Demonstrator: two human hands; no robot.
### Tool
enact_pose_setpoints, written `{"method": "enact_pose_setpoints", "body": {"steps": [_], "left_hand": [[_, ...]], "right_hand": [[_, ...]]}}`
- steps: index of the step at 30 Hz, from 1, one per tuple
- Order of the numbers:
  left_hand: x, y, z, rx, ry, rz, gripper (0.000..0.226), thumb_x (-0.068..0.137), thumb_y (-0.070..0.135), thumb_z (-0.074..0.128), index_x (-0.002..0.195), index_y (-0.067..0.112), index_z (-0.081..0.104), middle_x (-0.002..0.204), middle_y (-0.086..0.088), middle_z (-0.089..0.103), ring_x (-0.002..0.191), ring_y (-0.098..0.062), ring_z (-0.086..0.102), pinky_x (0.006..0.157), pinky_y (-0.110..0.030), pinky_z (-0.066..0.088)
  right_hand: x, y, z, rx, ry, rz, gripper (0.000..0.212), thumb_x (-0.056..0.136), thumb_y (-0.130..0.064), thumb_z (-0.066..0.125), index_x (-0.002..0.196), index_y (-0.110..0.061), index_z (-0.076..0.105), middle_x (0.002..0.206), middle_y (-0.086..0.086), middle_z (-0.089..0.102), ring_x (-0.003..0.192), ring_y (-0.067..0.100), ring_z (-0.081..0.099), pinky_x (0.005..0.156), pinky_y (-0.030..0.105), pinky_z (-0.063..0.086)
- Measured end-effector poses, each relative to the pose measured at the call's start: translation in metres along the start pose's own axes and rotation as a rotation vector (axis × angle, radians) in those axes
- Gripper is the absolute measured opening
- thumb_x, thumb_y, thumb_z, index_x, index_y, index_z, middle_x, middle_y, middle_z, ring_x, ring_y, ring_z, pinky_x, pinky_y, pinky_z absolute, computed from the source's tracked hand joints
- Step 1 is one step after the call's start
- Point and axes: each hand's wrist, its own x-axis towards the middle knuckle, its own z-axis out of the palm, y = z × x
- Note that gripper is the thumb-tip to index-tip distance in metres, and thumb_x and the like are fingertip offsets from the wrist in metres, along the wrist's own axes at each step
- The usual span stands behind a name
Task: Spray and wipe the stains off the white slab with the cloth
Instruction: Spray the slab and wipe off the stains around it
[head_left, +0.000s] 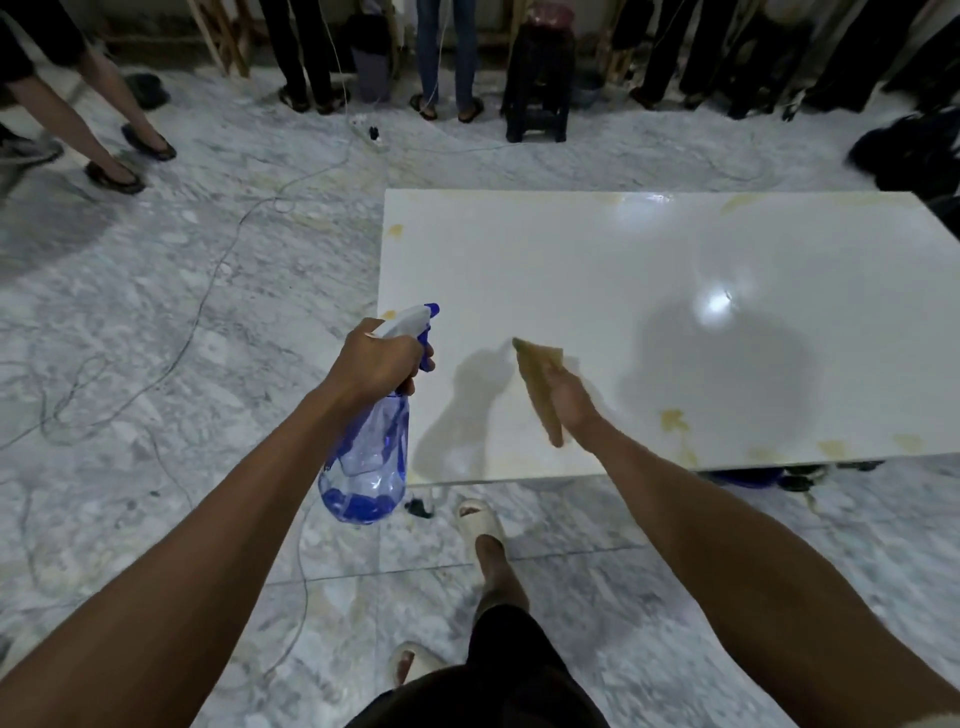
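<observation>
Bottle up in my left hand, cloth down on the slab under my right: I am between spraying and wiping.

My left hand (376, 358) is curled round the neck of the spray bottle (369, 457), a finger by the blue trigger, its nozzle facing the white slab (597, 270) from just off the near-left corner. My right hand (569, 402) lies flat with fingers straight, pressing the yellowish cloth (537, 379) onto the slab's near-left part. Yellow stains (675, 421) show along the near edge, and more at the left edge and far side. I judge the wipe is underway; next I need to sweep the cloth right toward the near-edge stains, spraying them first. Beyond lie the marble floor (156, 312), a trailing cable (218, 270) and bystanders' legs (447, 57).
</observation>
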Motion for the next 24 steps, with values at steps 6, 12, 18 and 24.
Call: {"method": "enact_pose_setpoints", "body": {"steps": [6, 12, 18, 24], "left_hand": [[-0.008, 0.020, -0.022, 0.028, 0.007, 0.087, 0.030, 0.091, 0.002, 0.048, 0.111, 0.007, 0.069, 0.082, -0.016, 0.070, 0.044, -0.016, 0.051, 0.046, -0.025, 0.046], [0.001, 0.028, -0.035, 0.018, 0.039, 0.081, 0.022, 0.095, 0.008, 0.048, 0.105, 0.007, 0.068, 0.067, -0.007, 0.069, 0.042, -0.014, 0.052, 0.048, -0.026, 0.048], [0.041, 0.035, -0.044, 0.013, 0.078, 0.039, 0.019, 0.094, 0.013, 0.050, 0.089, 0.013, 0.069, 0.073, -0.013, 0.073, 0.046, -0.017, 0.054, 0.052, -0.029, 0.052], [0.105, 0.048, -0.056, -0.012, 0.126, -0.004, 0.019, 0.095, 0.018, 0.052, 0.089, 0.020, 0.069, 0.078, -0.018, 0.074, 0.043, -0.016, 0.051, 0.054, -0.031, 0.051]], "right_hand": [[0.006, -0.068, 0.006, 0.808, 0.061, 0.030, 0.057, 0.105, -0.044, 0.029, 0.143, -0.008, 0.052, 0.141, 0.015, 0.057, 0.129, 0.036, 0.055, 0.111, 0.055, 0.040], [0.015, -0.104, 0.048, 0.936, -0.028, 0.042, 0.056, 0.104, -0.040, 0.028, 0.146, -0.009, 0.047, 0.135, 0.013, 0.057, 0.123, 0.031, 0.055, 0.115, 0.048, 0.036], [0.062, -0.133, 0.073, 0.854, -0.079, 0.091, 0.057, 0.103, -0.041, 0.032, 0.148, -0.009, 0.046, 0.148, 0.014, 0.051, 0.127, 0.032, 0.054, 0.117, 0.049, 0.034], [0.143, -0.150, 0.091, 0.847, -0.140, 0.159, 0.055, 0.102, -0.042, 0.038, 0.146, -0.010, 0.049, 0.145, 0.013, 0.054, 0.124, 0.031, 0.056, 0.115, 0.047, 0.037]]}}
